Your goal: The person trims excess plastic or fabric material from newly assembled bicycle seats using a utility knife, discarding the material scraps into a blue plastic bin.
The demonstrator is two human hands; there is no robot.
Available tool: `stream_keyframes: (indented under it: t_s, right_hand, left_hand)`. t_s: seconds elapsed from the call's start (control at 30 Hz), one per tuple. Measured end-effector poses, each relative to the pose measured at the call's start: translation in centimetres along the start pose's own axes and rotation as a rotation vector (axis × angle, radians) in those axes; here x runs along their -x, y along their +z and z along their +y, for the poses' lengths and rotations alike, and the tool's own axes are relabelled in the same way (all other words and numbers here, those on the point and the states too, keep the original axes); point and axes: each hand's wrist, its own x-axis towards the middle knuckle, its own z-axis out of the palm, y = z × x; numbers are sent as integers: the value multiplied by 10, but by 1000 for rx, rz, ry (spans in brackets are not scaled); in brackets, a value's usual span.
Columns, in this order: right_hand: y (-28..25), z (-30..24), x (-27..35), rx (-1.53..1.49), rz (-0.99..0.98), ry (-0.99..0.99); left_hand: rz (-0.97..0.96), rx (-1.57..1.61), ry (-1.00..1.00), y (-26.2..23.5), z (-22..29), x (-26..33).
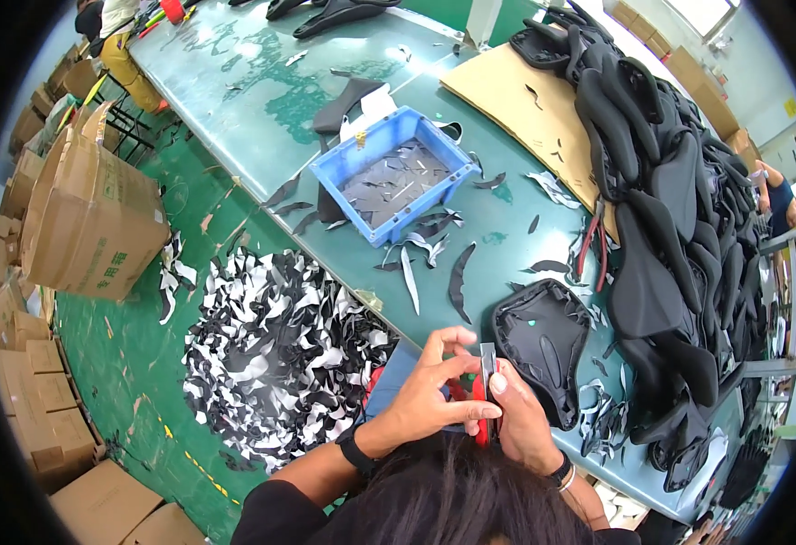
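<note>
Both hands are close to my body at the table's near edge, around a small tool with a red body and a flat grey metal end. My right hand is closed round it from the right, with the thumb near the metal part. From the left, my left hand presses its thumb against the red body, its other fingers curled near the metal end. My fingers hide part of the tool, so its exact kind is unclear. Just beyond my right hand, a black bicycle saddle lies underside up on the table.
Black saddles are heaped along the right. Red-handled pincers lie beside them. A blue crate with scraps stands on the green table. Black and white trimmings cover the floor at left, near a large carton.
</note>
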Motion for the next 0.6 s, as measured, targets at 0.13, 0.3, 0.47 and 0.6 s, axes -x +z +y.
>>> stream_keyframes:
  t_s: [0.13, 0.3, 0.47, 0.6]
  right_hand:
    - [5, -2, 1, 80, -86, -26]
    - [-4, -8, 2, 226, -208, 88]
    - [-3, -21, 0, 402, -248, 211]
    - [-4, -20, -4, 347, -331, 122]
  left_hand:
    - [-119, 469, -281, -16, 14, -6]
    - [-95, 693, -188, -17, 12, -7]
    - [-93, 847, -160, -19, 12, -15]
    - [11, 997, -197, -16, 9, -23]
